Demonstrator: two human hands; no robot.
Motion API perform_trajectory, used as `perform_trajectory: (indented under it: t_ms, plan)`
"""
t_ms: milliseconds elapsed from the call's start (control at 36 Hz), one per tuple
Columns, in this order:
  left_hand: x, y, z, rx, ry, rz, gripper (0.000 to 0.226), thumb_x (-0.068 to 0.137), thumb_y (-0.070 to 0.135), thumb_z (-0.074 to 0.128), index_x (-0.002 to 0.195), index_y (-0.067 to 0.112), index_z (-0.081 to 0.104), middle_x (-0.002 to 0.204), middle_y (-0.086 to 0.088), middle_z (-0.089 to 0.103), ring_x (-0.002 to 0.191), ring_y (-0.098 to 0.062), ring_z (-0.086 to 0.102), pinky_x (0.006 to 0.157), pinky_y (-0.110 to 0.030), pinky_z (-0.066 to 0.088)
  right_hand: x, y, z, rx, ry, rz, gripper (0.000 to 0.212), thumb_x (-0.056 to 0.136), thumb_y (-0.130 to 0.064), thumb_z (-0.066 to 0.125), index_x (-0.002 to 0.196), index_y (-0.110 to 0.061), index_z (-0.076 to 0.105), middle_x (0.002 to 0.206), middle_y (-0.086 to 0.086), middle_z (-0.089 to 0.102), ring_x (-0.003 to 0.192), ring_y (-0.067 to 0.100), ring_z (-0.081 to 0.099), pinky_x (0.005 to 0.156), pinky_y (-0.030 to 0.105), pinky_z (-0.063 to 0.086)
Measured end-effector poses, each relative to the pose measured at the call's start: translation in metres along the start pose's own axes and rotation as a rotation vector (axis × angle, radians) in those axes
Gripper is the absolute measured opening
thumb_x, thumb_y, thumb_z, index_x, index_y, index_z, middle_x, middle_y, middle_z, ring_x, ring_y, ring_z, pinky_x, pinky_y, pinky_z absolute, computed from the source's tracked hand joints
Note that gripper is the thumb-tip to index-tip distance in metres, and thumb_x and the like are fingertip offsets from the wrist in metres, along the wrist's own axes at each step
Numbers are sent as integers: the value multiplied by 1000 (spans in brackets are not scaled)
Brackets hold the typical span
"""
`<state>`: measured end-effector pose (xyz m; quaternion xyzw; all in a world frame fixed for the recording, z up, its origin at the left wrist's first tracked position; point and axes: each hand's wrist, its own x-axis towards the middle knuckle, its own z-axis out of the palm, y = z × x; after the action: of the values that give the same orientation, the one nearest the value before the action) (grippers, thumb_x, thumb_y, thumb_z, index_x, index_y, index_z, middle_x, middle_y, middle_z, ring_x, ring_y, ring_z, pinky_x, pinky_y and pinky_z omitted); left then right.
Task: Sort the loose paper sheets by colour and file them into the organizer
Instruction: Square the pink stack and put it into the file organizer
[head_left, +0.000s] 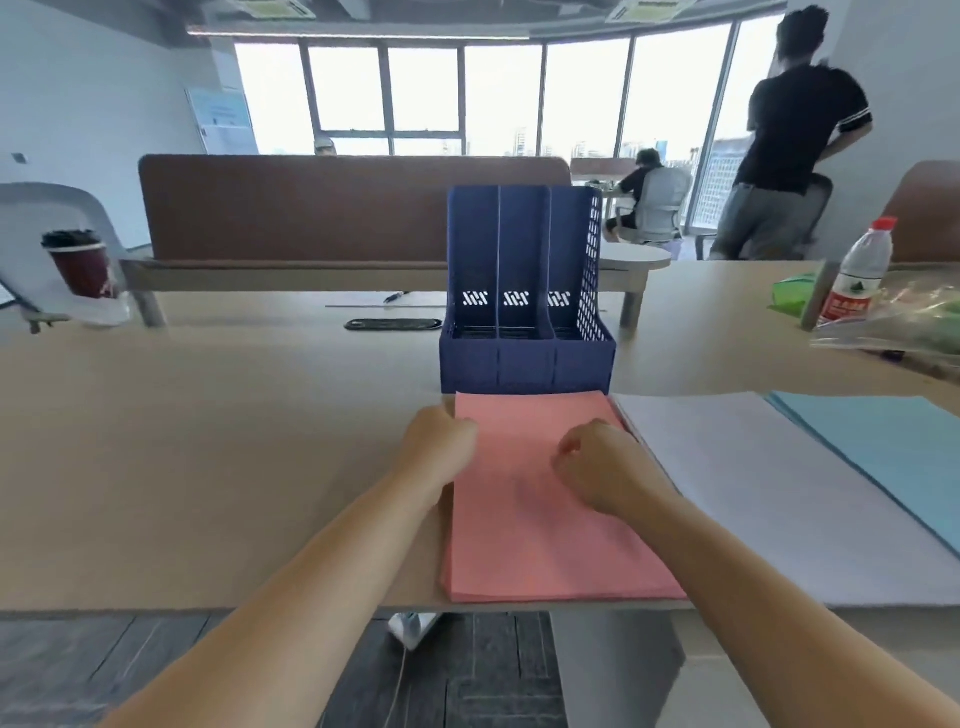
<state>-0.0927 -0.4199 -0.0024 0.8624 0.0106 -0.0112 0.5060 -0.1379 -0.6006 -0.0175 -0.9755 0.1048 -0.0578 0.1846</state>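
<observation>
Your left hand (439, 441) sits at the left edge of the pink stack (535, 545) with its fingers curled down out of sight, so you cannot tell whether it grips the sheets or only rests against them. Your right hand (597, 467) lies on top of the same stack near its right edge, fingers curled in toward the thumb. It is too blurred to tell whether a sheet is pinched there.

The pink stack lies flat on the desk (208, 441) directly in front of the blue organizer (524, 358), its far edge just at the organizer's base and its near edge at the desk's front rim. The organizer stands upright, and all three of its compartments show no paper.

To the front right of the organizer, just beside the pink stack, lies a white stack (779, 499), and farther right of that a light blue stack (893, 457).

Left of the organizer a black oval slot (392, 325) is set in the desk, and a pen (395, 297) lies just behind it. Well to the organizer's left stands a dark red paper cup (80, 265). Well to its right stand a water bottle (857, 275) with a red cap, a green packet (795, 293) and a clear plastic bag (909, 322).

Behind the organizer runs a brown partition (337, 208). Beyond it, to the right, one person sits (649, 197) and another stands (795, 135) by the windows.
</observation>
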Motion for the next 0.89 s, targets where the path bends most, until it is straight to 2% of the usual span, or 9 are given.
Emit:
perform_trajectory:
  t_ms: [194,278,333,444,500,556,694,806,889]
  plan:
    - [12,6,-5,-267,-89,-174,18,80,8,50,66,18,55,61,-2,49,52,-20,42,49,-17,29,-5,-7,5,-72,-61,10,42,91,-41,53,127,-20,61,130,4,48,117,28,48,97,36,45]
    - [13,6,-6,-354,-128,-226,12,72,8,52,71,14,62,68,-7,57,63,-24,53,62,-29,43,-9,-11,3,-68,-78,31,48,90,-43,56,130,-17,59,132,6,47,119,29,46,101,37,44]
    - [18,3,-6,-377,-131,-231,14,70,10,55,77,13,66,76,-10,62,73,-27,58,70,-35,45,-9,-13,1,-73,-78,40,50,89,-44,58,131,-16,58,133,8,48,120,31,47,102,36,43]
    - [17,1,-4,-375,-138,-227,23,68,11,61,89,7,67,89,-15,68,83,-31,65,73,-35,47,-6,-16,-3,-77,-98,70,51,88,-46,60,129,-15,59,132,9,48,120,32,48,99,35,44]
    - [12,3,-5,-351,-130,-228,21,77,12,64,97,6,65,95,-14,68,85,-30,65,67,-29,46,-2,-18,-4,-70,-107,86,50,88,-47,60,126,-15,59,131,9,48,118,32,50,95,35,45]
    - [10,4,-3,-327,-118,-208,13,82,10,61,95,7,64,92,-12,65,77,-27,60,58,-25,40,1,-18,-5,-68,-114,100,50,87,-48,60,125,-14,59,130,9,48,115,31,51,93,36,47]
    - [9,10,1,-237,-73,-120,11,79,6,52,75,12,60,86,-10,65,86,-31,65,64,-27,41,6,-21,-1,-98,-112,110,70,81,-68,60,125,-15,53,128,8,46,111,31,51,85,39,50]
    - [19,12,0,-238,-139,-142,25,65,12,48,84,10,65,82,-11,62,75,-27,58,65,-32,39,6,-24,4,-127,-84,108,85,73,-80,58,129,-16,48,130,9,46,115,32,49,92,44,50]
    - [23,9,-2,-246,-138,-166,34,62,13,48,91,9,66,82,-10,60,74,-27,57,68,-35,45,6,-24,7,-132,-72,113,92,70,-83,57,133,-16,46,133,10,45,119,33,47,94,46,49]
